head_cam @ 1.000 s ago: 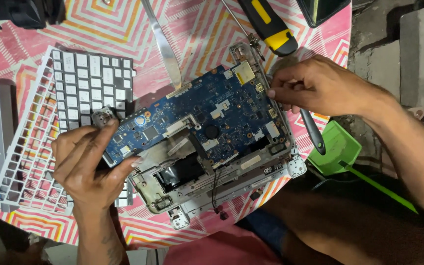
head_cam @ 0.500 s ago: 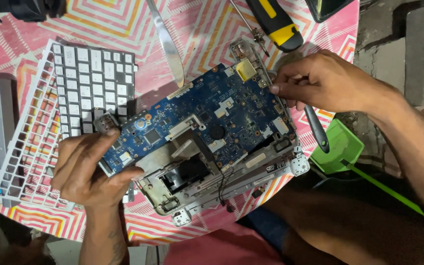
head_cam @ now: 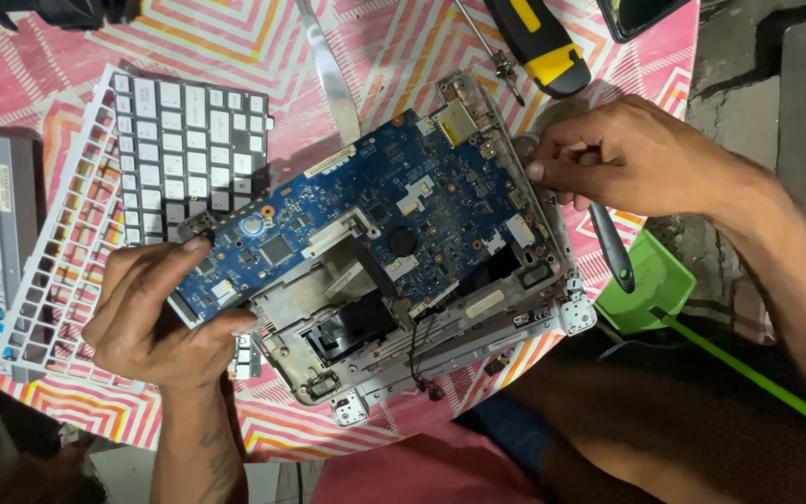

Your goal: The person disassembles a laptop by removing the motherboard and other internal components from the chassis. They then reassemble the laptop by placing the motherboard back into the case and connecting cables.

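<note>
A head camera looks down on a round table with a pink zigzag cloth (head_cam: 394,47). Nearest the viewer, at 7 o'clock, the left hand (head_cam: 156,313) pinches the left edge of a blue circuit board (head_cam: 384,215), thumb beneath and fingers curled over the top. The board lies at the centre, tilted, seated in a silver laptop base (head_cam: 440,336) whose hinge corners jut toward 5 o'clock. At 3 o'clock the right hand (head_cam: 641,159) closes on the board's right edge, fingertips pressed at the rim.

The board looks thin, light and rigid yet fragile; bare edges seem the safest hold, away from chips and connectors.

Farther out, a white keyboard frame (head_cam: 58,243) lies at 9 o'clock, a yellow-and-black screwdriver (head_cam: 538,42) at 1 o'clock, and a green plastic tool (head_cam: 664,289) at 4 o'clock.
</note>
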